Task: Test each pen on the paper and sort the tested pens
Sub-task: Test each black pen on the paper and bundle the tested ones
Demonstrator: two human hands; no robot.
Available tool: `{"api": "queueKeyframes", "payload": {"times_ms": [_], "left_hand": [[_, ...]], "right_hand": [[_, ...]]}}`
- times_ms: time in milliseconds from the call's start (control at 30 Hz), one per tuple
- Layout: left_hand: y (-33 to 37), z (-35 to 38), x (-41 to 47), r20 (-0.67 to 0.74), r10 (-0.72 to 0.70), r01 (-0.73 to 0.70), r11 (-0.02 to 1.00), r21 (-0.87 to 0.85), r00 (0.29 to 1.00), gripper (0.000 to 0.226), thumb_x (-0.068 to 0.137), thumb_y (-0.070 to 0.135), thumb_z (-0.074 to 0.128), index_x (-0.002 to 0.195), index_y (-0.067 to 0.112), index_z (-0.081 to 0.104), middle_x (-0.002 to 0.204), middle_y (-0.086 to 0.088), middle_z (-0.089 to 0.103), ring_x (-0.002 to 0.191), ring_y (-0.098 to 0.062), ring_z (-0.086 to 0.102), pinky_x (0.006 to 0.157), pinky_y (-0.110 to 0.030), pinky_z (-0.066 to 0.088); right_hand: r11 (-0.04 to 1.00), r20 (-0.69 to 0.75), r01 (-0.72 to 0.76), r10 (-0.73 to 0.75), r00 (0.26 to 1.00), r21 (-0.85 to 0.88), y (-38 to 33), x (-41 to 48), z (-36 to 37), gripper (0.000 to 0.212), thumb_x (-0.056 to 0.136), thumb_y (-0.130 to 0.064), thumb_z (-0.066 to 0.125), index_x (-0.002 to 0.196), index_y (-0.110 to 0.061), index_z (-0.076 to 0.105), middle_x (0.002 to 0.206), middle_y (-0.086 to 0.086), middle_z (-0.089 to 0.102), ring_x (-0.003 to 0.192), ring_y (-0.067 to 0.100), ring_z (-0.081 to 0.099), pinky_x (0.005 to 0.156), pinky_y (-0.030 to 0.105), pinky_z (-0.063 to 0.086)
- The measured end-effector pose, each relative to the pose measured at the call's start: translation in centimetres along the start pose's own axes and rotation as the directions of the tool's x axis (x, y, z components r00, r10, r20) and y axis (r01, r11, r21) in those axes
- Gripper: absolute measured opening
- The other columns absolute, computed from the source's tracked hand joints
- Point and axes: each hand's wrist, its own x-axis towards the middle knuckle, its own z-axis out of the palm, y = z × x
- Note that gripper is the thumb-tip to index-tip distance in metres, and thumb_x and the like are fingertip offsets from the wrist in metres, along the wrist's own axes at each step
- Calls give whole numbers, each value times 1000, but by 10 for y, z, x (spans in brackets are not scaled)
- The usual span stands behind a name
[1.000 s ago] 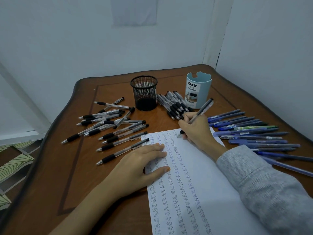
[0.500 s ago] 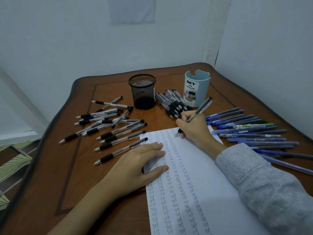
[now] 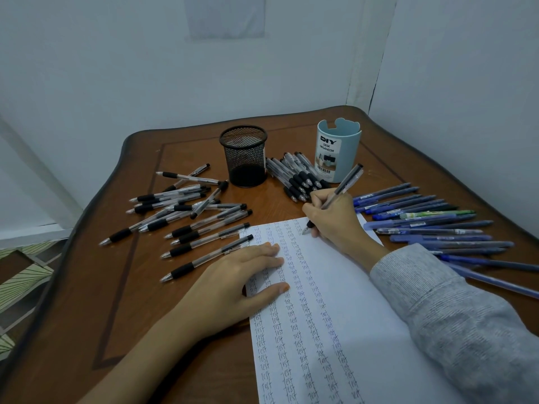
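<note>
A white paper (image 3: 350, 301) filled with columns of the word "test" lies on the wooden table (image 3: 96, 301). My right hand (image 3: 335, 220) grips a clear black-grip pen (image 3: 341, 191) in a writing hold, its tip on the paper's top edge. My left hand (image 3: 233, 284) lies flat, fingers straight, pressing the paper's left edge. Several black-grip pens (image 3: 186, 220) are scattered to the left, and another bunch of black-grip pens (image 3: 297, 177) lies between the two cups. Several blue pens (image 3: 431, 225) lie in a row at the right.
A black mesh cup (image 3: 244, 156) and a light blue desk organizer cup (image 3: 338, 150) stand at the back of the table. White walls close in behind and on the right. A patterned floor (image 3: 23, 275) shows past the table's left edge.
The view has shifted slightly. My right hand stays at the paper's top edge with the pen; the left hand has not moved.
</note>
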Motion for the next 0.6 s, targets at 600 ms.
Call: {"api": "queueKeyframes", "payload": {"times_ms": [600], "left_hand": [[1,-1,0,7,-7,7,1000,8,1000,59,86,66,42,130,30,58,141,18,47,132,11,33,105,-5,24]], "right_hand": [[999,-28,-25,26,999,23,2,1,0,38,84,12,50,55,-8,34,54,8,31,44,27,48,31,13,29]]}}
